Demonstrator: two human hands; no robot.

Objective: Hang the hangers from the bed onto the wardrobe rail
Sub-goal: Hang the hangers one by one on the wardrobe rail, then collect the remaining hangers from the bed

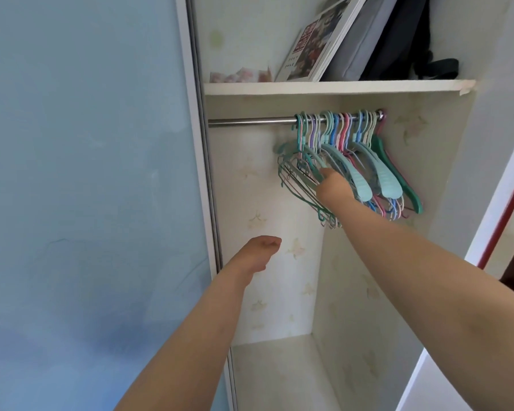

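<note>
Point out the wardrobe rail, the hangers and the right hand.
wardrobe rail (250,122), head view, bare left stretch.
hangers (390,185), head view, pale blue shoulder.
right hand (336,189), head view, back of hand.

hangers (365,161) on the rail (250,122): mixed teal, light blue, pink, lilac, cream; rail is bare silver steel. wardrobe lining (267,203) white with faint pale-yellow floral print. sliding door (86,173) left of rail frosted light blue. above rail: white-framed picture (318,40) with red patch, grey and black bags (398,34)
</note>
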